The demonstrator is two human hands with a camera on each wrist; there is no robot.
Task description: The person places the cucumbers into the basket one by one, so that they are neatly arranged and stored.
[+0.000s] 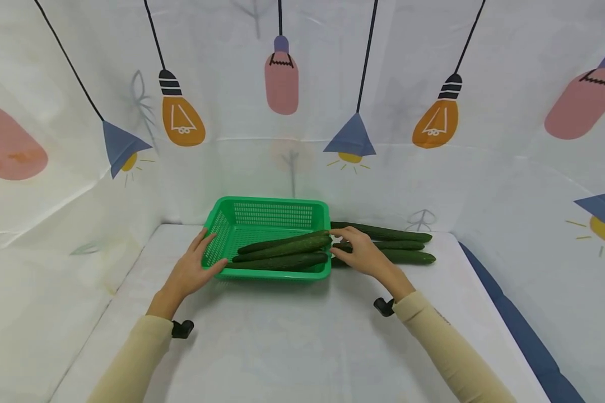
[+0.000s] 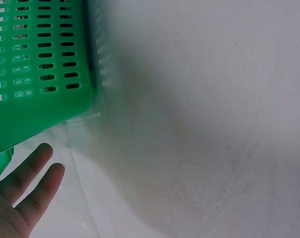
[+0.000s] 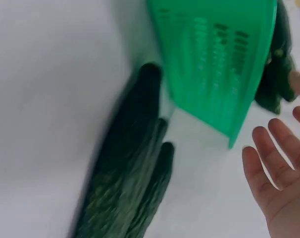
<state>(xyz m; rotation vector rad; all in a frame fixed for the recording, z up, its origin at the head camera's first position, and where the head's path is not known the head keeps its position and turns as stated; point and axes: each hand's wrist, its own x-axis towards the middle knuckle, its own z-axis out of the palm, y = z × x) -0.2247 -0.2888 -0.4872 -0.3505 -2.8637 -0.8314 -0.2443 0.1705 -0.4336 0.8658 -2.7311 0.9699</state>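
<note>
A green plastic basket [image 1: 272, 275] with slotted sides holds three long dark green cucumbers [image 1: 284, 248] along its front side. My left hand [image 1: 189, 272] is at the basket's left end, fingers spread, its thumb by the front rim and the cucumbers' left tips. In the left wrist view, two extended fingers show below the basket wall [image 2: 41, 106]. At the right rim, my right hand [image 1: 359, 252] has its fingertips beside the cucumbers' right ends. Its fingers look spread and loosely extended in the right wrist view, with nothing gripped.
Three more cucumbers [image 1: 408, 257] lie side by side on the white table [image 1: 282, 341], right of the basket and partly behind my right hand. A white curtain [image 1: 242, 168] printed with lamps hangs behind the table. Dark blue material [image 1: 519, 330] runs along the table's right edge.
</note>
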